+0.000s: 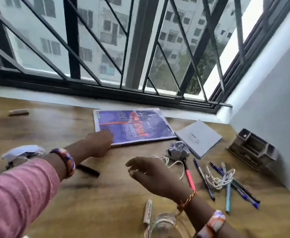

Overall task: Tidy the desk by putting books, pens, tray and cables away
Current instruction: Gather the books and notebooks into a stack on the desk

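Left fingers (109, 133) — on purple book (140, 127) corner

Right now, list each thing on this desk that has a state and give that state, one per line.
left hand: on the purple book's near corner, grip unclear
right hand: open, empty, above the desk
purple book: closed, lying flat
grey notebook: closed, flat
paper ball: crumpled
white cable: tangled over the pens
desk organiser: upright, compartments look empty
pink pen: lying loose
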### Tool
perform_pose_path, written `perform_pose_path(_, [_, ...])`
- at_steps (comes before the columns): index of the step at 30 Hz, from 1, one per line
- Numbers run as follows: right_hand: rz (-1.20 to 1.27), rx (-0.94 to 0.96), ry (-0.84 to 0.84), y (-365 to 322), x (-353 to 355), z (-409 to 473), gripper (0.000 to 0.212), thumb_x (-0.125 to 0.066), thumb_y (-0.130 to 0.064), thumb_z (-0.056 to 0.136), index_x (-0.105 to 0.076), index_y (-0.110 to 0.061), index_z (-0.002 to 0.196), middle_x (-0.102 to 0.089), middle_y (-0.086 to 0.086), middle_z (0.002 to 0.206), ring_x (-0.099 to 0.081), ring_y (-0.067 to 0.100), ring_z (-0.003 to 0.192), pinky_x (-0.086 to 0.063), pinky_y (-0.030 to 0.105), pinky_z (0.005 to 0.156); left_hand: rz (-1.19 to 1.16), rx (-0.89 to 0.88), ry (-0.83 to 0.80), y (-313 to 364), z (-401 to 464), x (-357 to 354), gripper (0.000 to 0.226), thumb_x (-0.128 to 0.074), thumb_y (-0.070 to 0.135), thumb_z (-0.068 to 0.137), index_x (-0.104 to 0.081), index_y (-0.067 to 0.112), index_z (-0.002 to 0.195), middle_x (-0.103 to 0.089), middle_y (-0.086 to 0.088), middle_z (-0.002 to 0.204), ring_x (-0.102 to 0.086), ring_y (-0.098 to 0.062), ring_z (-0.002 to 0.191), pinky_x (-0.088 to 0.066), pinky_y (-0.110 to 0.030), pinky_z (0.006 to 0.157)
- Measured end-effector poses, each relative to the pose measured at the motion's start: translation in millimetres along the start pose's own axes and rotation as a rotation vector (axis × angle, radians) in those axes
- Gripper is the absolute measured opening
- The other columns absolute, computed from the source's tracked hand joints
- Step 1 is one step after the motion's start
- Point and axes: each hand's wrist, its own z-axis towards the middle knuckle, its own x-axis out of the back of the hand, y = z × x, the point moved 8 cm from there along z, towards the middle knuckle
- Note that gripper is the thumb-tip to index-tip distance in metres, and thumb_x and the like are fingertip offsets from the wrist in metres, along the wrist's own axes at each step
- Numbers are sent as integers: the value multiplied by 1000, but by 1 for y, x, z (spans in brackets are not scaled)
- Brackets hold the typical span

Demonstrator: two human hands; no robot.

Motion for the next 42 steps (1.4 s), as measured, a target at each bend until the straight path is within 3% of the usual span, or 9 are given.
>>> perform_pose_path(7, [1033,-541,-95,31,-23,37,9,-45,-13,96,-49,-9,88,-52,14,92,-59,23,78,-56,29,61,287,-102,49,22,14,10,38,-36,-1,91,-34,2,129,-57,-14,117,-59,-31,106,-48,-37,78])
perform_pose_path(14, [1434,-627,50,36,-31,49,69,-49,-58,84,-30,-7,126,-47,20,105,-54,34,92,-47,55,78,174,39,203,18,-43,84,35,-36,1,89,-39,10,123,-59,-9,117,-60,-32,105,-43,-35,70])
perform_pose_path(17, [1483,-571,127,13,-25,46,58,-50,-57,84,-50,-1,100,-54,16,90,-56,29,78,-46,50,78,171,67,290,26,-87,95,37,-50,4,83,-46,8,119,-63,-10,105,-66,-31,91,-48,-33,66])
perform_pose_path(21, [1498,-476,101,-21,-29,48,44,-59,-49,80,-63,-8,95,-62,13,84,-59,26,70,-52,35,69,175,22,562,43,-140,105,13,-60,16,49,-64,8,58,-53,-4,39,-51,-19,26,-30,-16,28])
perform_pose_path(27, [1252,-448,239,-26,-35,30,23,-45,8,81,-55,0,100,-57,23,83,-59,27,57,-52,33,52,124,-47,565,63,-184,83,26,-47,21,71,-68,20,86,-65,1,60,-63,-18,45,-32,-20,34])
perform_pose_path(31, [1198,-131,285,-52,-6,-11,25,-45,12,82,-63,-6,80,-66,14,71,-61,21,54,-49,30,53,-343,116,490,29,-226,99,72,-17,71,84,-41,28,136,-48,0,139,-50,-20,123,-43,-35,92])
perform_pose_path(34, [1230,104,216,-88,16,-58,28,-44,13,84,-64,-5,90,-73,4,74,-69,16,63,-57,30,63,-805,397,455,-20,-249,108,87,-22,75,83,-33,12,141,-36,-16,146,-33,-30,135,-29,-39,110])
perform_pose_path(37, [1228,207,154,-119,21,-104,22,-46,6,87,-64,-3,97,-74,8,82,-71,18,70,-60,32,68,-1327,456,382,-42,-268,108,60,-37,55,92,-49,9,128,-54,-17,130,-53,-29,116,-42,-39,99])
perform_pose_path(42, [1209,226,178,-138,22,-153,21,-51,-9,90,-64,-6,106,-74,12,89,-72,24,75,-59,37,62,-1804,276,509,-18,-291,114,22,-45,21,97,-60,5,92,-69,-3,58,-64,-13,46,-53,-24,45])
